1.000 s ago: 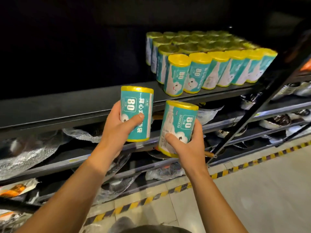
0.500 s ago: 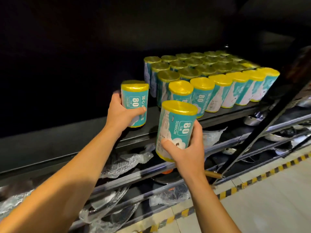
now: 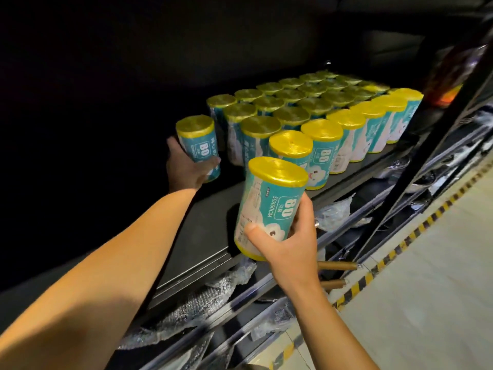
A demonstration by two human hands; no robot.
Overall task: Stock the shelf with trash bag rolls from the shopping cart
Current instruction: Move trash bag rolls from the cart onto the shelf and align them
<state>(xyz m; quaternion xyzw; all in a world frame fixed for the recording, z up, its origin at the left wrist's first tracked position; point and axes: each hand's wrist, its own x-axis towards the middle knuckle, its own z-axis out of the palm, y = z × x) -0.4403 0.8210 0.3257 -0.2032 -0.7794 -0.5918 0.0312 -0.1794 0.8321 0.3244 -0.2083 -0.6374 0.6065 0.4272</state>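
Observation:
My left hand [image 3: 186, 169] grips a teal trash bag roll with a yellow top [image 3: 197, 140], held upright deep on the dark shelf [image 3: 202, 236], just left of the stocked rolls [image 3: 306, 113]. Whether its base touches the shelf I cannot tell. My right hand [image 3: 290, 244] grips a second teal and yellow roll [image 3: 269, 204], tilted slightly, above the shelf's front edge. The stocked rolls stand upright in several rows running back and to the right. The shopping cart is out of view.
Lower wire shelves [image 3: 266, 295] hold bubble-wrapped items and pans with wooden handles [image 3: 336, 265]. A black upright post [image 3: 416, 166] stands at the right. Yellow and black floor tape [image 3: 400, 244] edges the pale aisle floor at the right.
My left hand has carried its roll further back onto the shelf beside the rows. My right hand has lifted its roll up toward the shelf's front edge.

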